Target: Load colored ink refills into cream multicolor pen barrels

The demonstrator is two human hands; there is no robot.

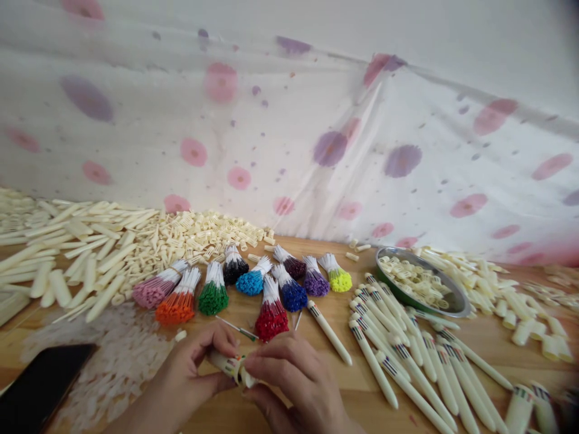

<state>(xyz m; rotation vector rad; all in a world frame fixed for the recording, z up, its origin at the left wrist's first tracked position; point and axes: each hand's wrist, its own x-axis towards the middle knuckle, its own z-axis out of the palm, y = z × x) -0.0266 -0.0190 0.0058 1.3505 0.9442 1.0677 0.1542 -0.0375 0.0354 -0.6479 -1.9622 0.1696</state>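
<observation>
My left hand (192, 369) is closed around a short cream multicolour pen barrel (222, 363) with coloured tips at its right end. At that end my right hand (296, 375) pinches a small cream end piece (248, 378), partly hidden by the fingers. Just beyond the hands lies a single refill with a green end (244, 331). Nearest to my right hand is a bundle of red-ended refills (271, 316). Bundles of orange (175, 306), green (213, 295), blue (293, 292) and several other colours fan out behind it.
Assembled pens (375, 361) lie in a heap on the right, one pen (330, 333) apart from them. Behind them stands a metal bowl (459, 308) of cream rings. Cream tubes (104, 265) pile up at left, near a black phone (49, 383). A spotted plastic sheet (280, 144) hangs behind.
</observation>
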